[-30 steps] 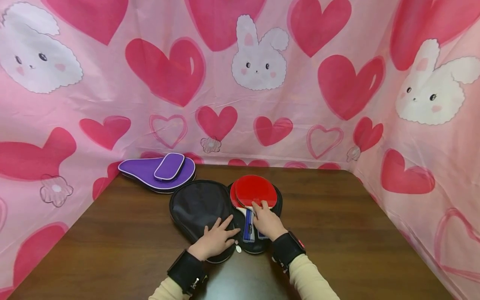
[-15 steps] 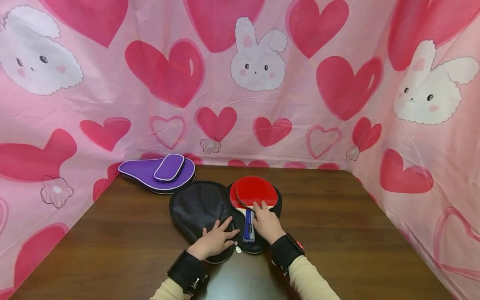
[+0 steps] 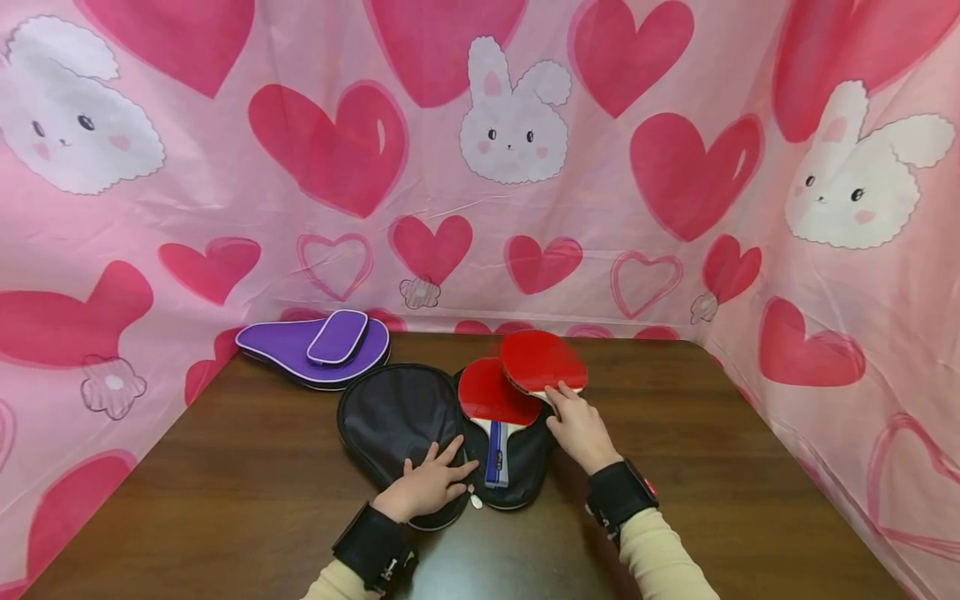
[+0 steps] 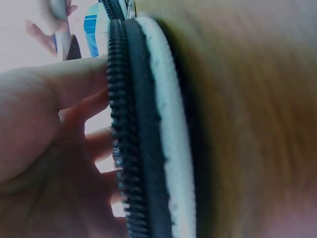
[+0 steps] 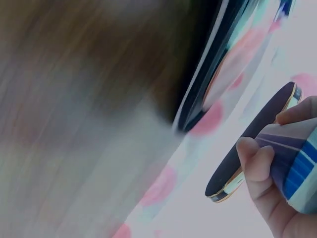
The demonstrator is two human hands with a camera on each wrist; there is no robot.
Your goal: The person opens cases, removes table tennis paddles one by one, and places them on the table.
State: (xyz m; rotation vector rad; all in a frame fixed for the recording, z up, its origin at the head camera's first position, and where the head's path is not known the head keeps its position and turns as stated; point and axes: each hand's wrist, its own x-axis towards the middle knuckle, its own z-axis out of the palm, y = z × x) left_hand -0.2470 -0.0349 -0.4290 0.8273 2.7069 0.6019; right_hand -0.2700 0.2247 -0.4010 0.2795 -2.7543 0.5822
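Note:
My right hand (image 3: pixel 583 429) grips a red table tennis paddle (image 3: pixel 543 360) by its handle, above the right part of a black paddle case. In the right wrist view, fingers (image 5: pixel 260 163) curl round the blue-striped handle (image 5: pixel 303 171), and the blade (image 5: pixel 252 141) shows edge-on with a dark side. A second red paddle (image 3: pixel 495 392) lies in the opened case (image 3: pixel 525 479), its blue-and-white handle toward me. My left hand (image 3: pixel 426 490) rests with fingers spread on the case's black left flap (image 3: pixel 397 408). The case's toothed zipper edge (image 4: pixel 124 124) fills the middle of the left wrist view.
A purple paddle case (image 3: pixel 270 335) lies at the back left of the brown table (image 3: pixel 675 500), with a small purple pouch (image 3: pixel 337 337) on top. A zipper pull (image 3: pixel 476 502) hangs at the black case's near edge. Pink printed cloth (image 3: pixel 450 250) stands behind.
My right hand has lifted the upper paddle off the other one and moved it right and away from me. The lower paddle is uncovered. My left hand stays on the flap.

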